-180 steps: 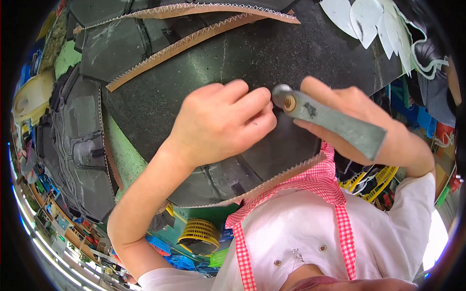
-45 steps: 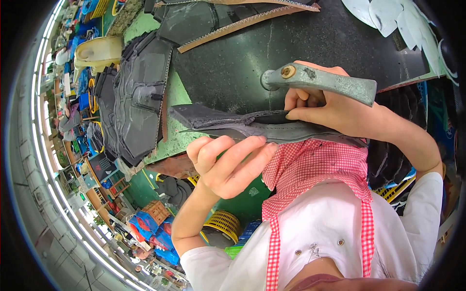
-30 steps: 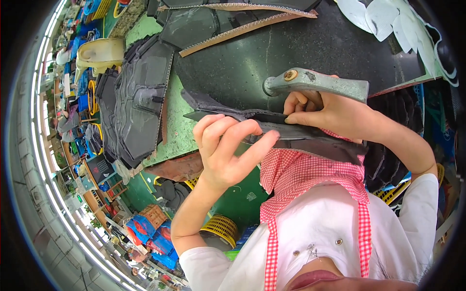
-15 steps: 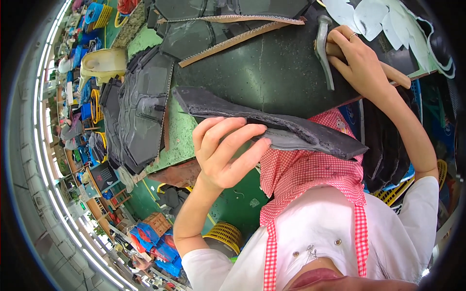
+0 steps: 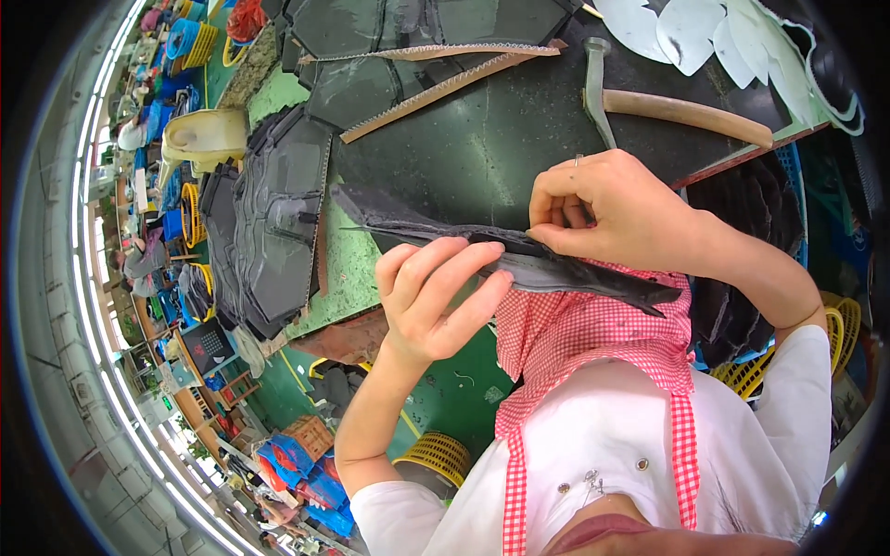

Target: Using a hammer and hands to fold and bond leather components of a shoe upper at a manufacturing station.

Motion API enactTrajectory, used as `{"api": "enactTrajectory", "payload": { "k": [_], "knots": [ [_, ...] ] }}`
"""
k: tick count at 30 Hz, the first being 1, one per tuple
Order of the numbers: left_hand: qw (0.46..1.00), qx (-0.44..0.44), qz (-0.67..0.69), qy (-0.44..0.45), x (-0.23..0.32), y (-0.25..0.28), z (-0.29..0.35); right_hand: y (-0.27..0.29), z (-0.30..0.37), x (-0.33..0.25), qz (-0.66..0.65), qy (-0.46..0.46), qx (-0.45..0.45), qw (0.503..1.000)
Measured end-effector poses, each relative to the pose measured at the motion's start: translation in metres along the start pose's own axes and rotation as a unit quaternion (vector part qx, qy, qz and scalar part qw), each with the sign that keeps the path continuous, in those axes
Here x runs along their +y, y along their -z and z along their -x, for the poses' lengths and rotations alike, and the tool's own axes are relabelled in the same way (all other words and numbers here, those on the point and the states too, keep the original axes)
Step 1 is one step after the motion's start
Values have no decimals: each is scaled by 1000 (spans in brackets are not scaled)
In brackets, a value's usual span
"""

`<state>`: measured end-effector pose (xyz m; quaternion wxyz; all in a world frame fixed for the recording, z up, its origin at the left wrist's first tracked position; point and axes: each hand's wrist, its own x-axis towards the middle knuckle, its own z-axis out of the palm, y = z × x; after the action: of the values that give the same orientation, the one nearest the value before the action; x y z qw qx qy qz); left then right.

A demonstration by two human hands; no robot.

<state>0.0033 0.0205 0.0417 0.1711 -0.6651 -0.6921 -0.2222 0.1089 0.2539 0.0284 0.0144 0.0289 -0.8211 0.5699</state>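
Observation:
A folded black leather-like piece (image 5: pixel 579 275) is held over the near edge of the dark work surface (image 5: pixel 464 157), its long edges turned up. My left hand (image 5: pixel 428 301) grips its near side, with the fingertips pressed into the fold. At the upper edge of the same piece, my right hand (image 5: pixel 621 206) is closed in a pinch, thumb and forefinger on the rim. A hammer (image 5: pixel 686 113) with a metal head and wooden handle lies on the work surface just beyond my right hand.
Stacked black pieces (image 5: pixel 264 222) lie to the left, and more black panels (image 5: pixel 436 28) with zigzag-stitched tan strips at the back. White leaf-shaped pieces (image 5: pixel 688 37) are at the far right. A cream-coloured curved object (image 5: pixel 206 134) stands beyond the left stack. Yellow baskets (image 5: pixel 436 456) sit below.
My right hand has let go of the hammer, leaving it on the work surface, and has come down and left to pinch the black piece. My left hand keeps its grip.

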Motion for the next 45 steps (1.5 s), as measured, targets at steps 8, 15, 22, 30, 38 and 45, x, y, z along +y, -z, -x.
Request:
{"api": "enactTrajectory", "payload": {
  "k": [8,15,22,30,38,45],
  "knots": [
    [998,-26,56,1,0,2,0,-2,-5,2,-3,-30,40,999],
    [998,-18,62,-7,-3,1,4,0,-4,1,-9,-26,56,998],
    [999,-38,33,-12,-3,4,-2,3,-1,-1,-8,-28,56,998],
    [997,-71,32,-28,-3,1,-10,4,4,1,20,-2,93,995],
    [994,-89,48,-34,-2,-1,-15,7,8,2,39,9,103,994],
    [990,-117,72,-42,-1,-7,-17,6,13,4,30,10,99,995]
  ]
}}
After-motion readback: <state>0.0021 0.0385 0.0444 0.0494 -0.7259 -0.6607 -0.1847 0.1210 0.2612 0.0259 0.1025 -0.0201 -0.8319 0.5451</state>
